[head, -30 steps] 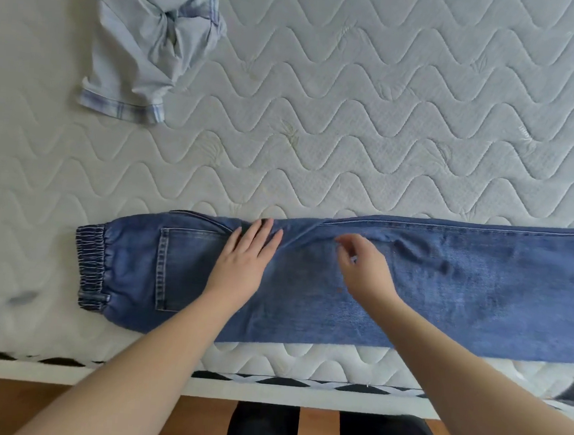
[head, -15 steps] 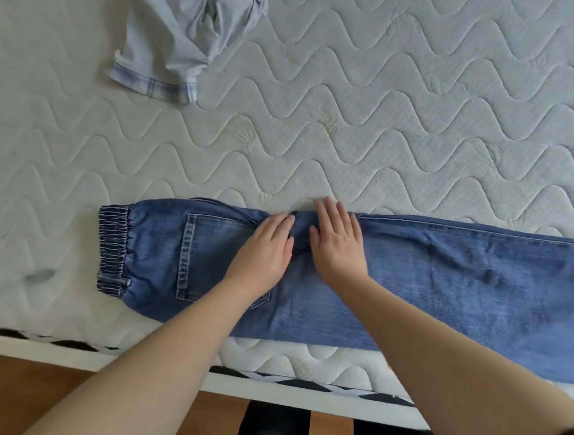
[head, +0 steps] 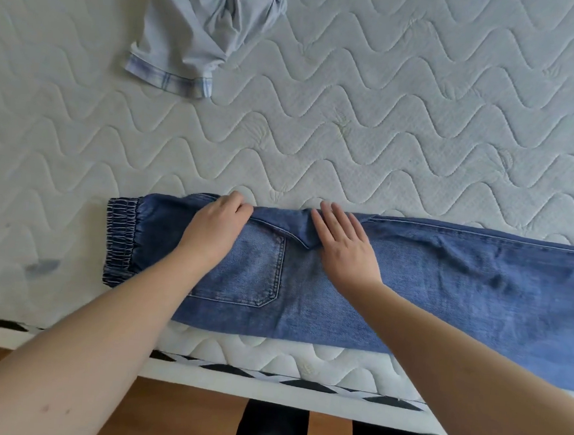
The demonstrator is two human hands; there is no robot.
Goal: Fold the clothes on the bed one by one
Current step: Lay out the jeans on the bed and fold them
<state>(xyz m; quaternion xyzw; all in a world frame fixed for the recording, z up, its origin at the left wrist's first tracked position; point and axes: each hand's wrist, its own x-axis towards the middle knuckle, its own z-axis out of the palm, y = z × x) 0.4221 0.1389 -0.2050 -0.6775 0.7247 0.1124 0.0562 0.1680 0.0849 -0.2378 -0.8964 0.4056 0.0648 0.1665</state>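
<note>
White quilted bed [head: 354,126] is spread under blue jeans [head: 444,291], laid along its near edge and cut off at the right. The far seam is gripped by the curled left hand [head: 216,227]; its fingertips are hidden. The right hand [head: 345,249] is pressed flat, fingers [head: 330,220] extended. A crumpled pale shirt [head: 208,22] is cropped at top. No writing is legible.
</note>
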